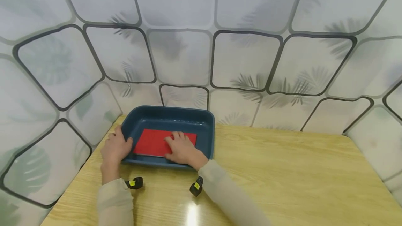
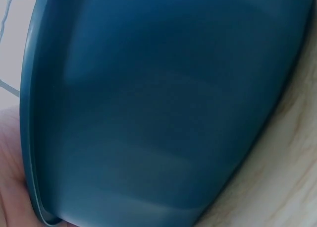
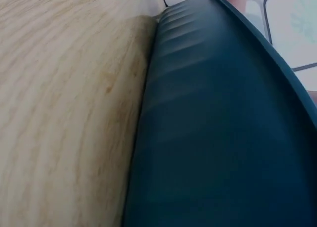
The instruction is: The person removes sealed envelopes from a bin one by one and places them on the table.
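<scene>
Head view: left hand (image 1: pixel 115 147) grips blue tray (image 1: pixel 176 112) at left; right hand (image 1: pixel 182 149), loosely spread, atop red rectangle (image 1: pixel 152 142) inside, right half.

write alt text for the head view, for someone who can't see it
A person's right hand rests on a flat red rectangle lying inside a dark blue tray, while the left hand holds the tray's left side. The tray stands on a wood-grain table before a pale wall patterned with dark-outlined shapes and leaves.
</scene>
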Demonstrator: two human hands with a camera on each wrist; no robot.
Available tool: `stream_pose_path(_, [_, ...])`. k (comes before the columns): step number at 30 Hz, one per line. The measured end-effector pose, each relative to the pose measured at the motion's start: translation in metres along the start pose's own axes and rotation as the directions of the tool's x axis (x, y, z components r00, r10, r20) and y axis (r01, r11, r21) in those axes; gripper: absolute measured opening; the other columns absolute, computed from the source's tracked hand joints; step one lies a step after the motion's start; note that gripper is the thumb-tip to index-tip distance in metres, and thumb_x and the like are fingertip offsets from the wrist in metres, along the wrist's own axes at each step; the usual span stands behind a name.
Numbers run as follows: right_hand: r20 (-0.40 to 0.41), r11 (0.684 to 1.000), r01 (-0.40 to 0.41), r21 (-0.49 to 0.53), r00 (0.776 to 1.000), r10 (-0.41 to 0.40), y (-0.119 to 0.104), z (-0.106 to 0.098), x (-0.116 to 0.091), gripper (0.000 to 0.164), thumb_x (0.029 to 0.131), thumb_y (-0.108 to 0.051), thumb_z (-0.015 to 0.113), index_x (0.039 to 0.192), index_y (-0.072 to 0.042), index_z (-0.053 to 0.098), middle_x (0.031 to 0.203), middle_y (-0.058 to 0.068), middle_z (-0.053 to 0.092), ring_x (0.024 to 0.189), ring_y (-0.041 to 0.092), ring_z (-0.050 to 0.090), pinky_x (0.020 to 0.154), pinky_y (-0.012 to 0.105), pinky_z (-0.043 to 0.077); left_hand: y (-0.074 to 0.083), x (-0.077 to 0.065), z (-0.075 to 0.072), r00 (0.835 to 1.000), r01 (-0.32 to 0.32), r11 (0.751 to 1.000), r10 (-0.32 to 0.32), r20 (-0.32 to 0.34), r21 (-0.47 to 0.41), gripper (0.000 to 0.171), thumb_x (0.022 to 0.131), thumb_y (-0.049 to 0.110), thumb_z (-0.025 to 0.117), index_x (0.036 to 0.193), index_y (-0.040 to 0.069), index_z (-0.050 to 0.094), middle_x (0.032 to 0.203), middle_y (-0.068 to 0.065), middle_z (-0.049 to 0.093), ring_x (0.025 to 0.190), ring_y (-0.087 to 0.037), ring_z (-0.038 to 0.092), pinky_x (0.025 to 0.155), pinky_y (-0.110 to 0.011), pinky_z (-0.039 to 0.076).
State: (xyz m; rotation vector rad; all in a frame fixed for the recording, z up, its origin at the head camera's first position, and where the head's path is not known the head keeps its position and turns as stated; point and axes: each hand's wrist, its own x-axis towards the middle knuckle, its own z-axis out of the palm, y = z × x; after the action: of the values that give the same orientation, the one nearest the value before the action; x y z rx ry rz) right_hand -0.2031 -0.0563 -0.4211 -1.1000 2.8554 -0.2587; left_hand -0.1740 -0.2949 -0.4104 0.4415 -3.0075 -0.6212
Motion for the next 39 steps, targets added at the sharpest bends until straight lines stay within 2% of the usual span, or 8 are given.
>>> stream_pose_path(8, [0.106,0.997,-0.071,-0.011,0.992,0.072,0.002,0.004,-0.002,0.073,0.082,-0.051,0.059,0.142,-0.02,0.033,0.144,0.015,0.031,0.127,0.032,0.027,0.102,0.048,0.032,0.001,0.0,-0.001,1.0,-0.005,1.0,0.005,0.003,-0.006,0.071,0.09,0.029,0.044,0.142,-0.004,0.009,0.125,-0.043,0.032,0.105,-0.056,0.038,0.078,-0.069,0.038])
stream_pose_path(15, [0.135,0.992,-0.127,0.01,0.983,0.125,0.003,0.009,-0.004,0.079,0.079,-0.053,0.062,0.143,-0.021,0.029,0.147,0.016,0.024,0.13,0.033,0.022,0.103,0.05,0.03,0.001,-0.003,0.001,1.0,0.01,1.0,-0.01,0.017,0.004,0.071,0.09,0.03,0.044,0.142,-0.005,0.01,0.125,-0.042,0.033,0.104,-0.056,0.039,0.078,-0.067,0.039])
stream_pose_path(19, [0.161,0.986,-0.166,-0.009,0.973,0.166,0.003,0.008,-0.002,0.085,0.078,-0.054,0.062,0.146,-0.023,0.021,0.15,0.018,0.017,0.133,0.035,0.016,0.106,0.051,0.026,0.002,-0.001,0.0,1.0,0.005,1.0,-0.005,-0.002,0.0,0.07,0.09,0.03,0.044,0.142,-0.004,0.01,0.125,-0.042,0.034,0.104,-0.056,0.04,0.077,-0.068,0.039])
stream_pose_path(22, [0.177,0.984,-0.175,-0.029,0.968,0.177,0.003,0.009,-0.002,0.085,0.078,-0.055,0.06,0.146,-0.023,0.021,0.15,0.018,0.018,0.133,0.035,0.016,0.106,0.051,0.025,0.001,0.0,0.0,1.0,0.004,1.0,-0.004,-0.014,0.0,0.07,0.09,0.03,0.043,0.142,-0.003,0.011,0.124,-0.041,0.035,0.103,-0.055,0.04,0.078,-0.067,0.039])
stream_pose_path(28, [0.157,0.983,-0.18,-0.039,0.97,0.184,0.002,0.011,-0.002,0.077,0.081,-0.062,0.051,0.143,-0.021,0.031,0.146,0.014,0.028,0.128,0.032,0.024,0.104,0.05,0.028,0.003,-0.001,0.0,1.0,0.008,1.0,-0.008,-0.008,0.004,0.069,0.09,0.029,0.043,0.141,-0.004,0.012,0.123,-0.042,0.035,0.102,-0.055,0.041,0.078,-0.067,0.039])
stream_pose_path(32, [0.127,0.98,-0.197,-0.031,0.972,0.199,0.001,0.009,-0.002,0.069,0.084,-0.058,0.049,0.139,-0.019,0.036,0.141,0.012,0.032,0.126,0.031,0.027,0.103,0.048,0.029,0.004,-0.002,0.0,1.0,0.013,1.0,-0.013,-0.012,0.006,0.068,0.09,0.029,0.043,0.141,-0.005,0.013,0.123,-0.042,0.036,0.102,-0.055,0.041,0.078,-0.067,0.039])
stream_pose_path(39, [0.125,0.971,-0.235,-0.035,0.963,0.238,0.002,0.009,-0.001,0.081,0.077,-0.062,0.056,0.142,-0.019,0.032,0.15,0.02,0.02,0.133,0.037,0.015,0.107,0.052,0.024,0.005,-0.002,0.0,1.0,0.02,1.0,-0.02,-0.023,0.008,0.067,0.09,0.028,0.043,0.141,-0.004,0.014,0.123,-0.041,0.036,0.103,-0.054,0.042,0.077,-0.067,0.039])
